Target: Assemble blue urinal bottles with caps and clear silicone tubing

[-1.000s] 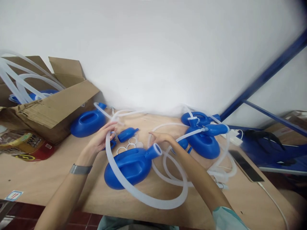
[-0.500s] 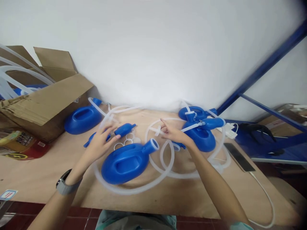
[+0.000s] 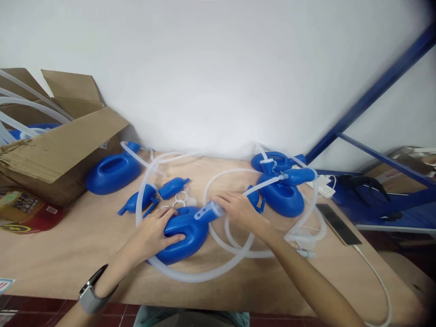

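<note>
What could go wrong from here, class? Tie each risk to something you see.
The pale tube loops beneath the left hand and around the near side of the blue bottle; it might snag. The right hand covers the bottle's mouth, so the pale strap piece there could sit crooked unnoticed.

The blue bottle, a plump oval with a long recess in its upper face, lies on the surface, neck angled right. A translucent cap is at its mouth, mostly hidden; a pale holed strap lies along the neck.
</note>
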`<move>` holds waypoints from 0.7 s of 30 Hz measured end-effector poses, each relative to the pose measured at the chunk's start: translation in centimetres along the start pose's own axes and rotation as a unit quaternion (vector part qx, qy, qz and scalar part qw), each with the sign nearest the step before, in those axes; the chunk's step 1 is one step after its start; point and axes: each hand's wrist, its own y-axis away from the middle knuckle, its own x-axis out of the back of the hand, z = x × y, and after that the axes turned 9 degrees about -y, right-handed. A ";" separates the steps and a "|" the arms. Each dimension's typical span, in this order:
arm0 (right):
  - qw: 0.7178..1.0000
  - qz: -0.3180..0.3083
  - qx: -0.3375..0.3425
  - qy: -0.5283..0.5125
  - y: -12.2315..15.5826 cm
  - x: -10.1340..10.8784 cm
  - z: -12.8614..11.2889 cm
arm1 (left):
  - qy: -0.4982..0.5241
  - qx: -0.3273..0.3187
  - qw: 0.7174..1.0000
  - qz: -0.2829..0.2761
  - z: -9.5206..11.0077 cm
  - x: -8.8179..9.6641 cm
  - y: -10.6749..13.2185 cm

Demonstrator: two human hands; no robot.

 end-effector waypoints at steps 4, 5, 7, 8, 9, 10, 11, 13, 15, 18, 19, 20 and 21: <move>0.999 0.006 0.037 -0.010 -0.1 -1.6 0.8 | 0.007 0.013 1.000 -0.006 -0.1 0.0 0.0; 0.999 0.011 0.039 -0.025 0.1 -1.6 1.0 | 0.010 0.015 1.000 -0.007 -0.1 0.0 0.0; 0.997 0.014 0.032 -0.063 0.6 -1.1 1.2 | 0.014 0.017 1.000 -0.008 -0.1 -0.1 0.1; 0.996 0.009 0.026 -0.083 0.9 -0.7 1.2 | 0.015 0.018 1.000 -0.009 -0.1 -0.1 0.0; 0.994 -0.001 0.022 -0.104 1.1 -0.3 1.1 | 0.016 0.018 1.000 -0.011 -0.1 -0.1 0.0; 0.992 -0.014 0.019 -0.122 1.2 0.1 1.0 | 0.017 0.018 1.000 -0.014 -0.1 -0.1 0.0; 0.990 -0.026 0.016 -0.137 1.3 0.5 0.7 | 0.018 0.017 1.000 -0.015 -0.1 0.0 0.0; 0.988 -0.044 0.007 -0.147 0.9 0.9 0.2 | 0.019 0.013 1.000 -0.019 0.0 0.1 -0.1; 0.991 -0.057 -0.003 -0.124 0.2 0.9 -0.4 | 0.019 0.008 1.000 -0.023 0.0 0.2 -0.2; 0.995 -0.080 -0.007 -0.051 -1.0 0.4 -1.1 | 0.018 -0.004 1.000 -0.024 -0.1 0.2 -0.4; 0.996 -0.085 -0.006 -0.029 -1.3 0.1 -1.2 | 0.018 -0.010 0.999 -0.025 -0.2 0.1 -0.4; 0.996 -0.089 -0.004 -0.012 -1.5 -0.1 -1.2 | 0.017 -0.017 0.999 -0.027 -0.3 0.0 -0.5; 0.996 -0.090 -0.002 -0.003 -1.6 -0.3 -1.1 | 0.016 -0.024 0.999 -0.032 -0.4 -0.1 -0.6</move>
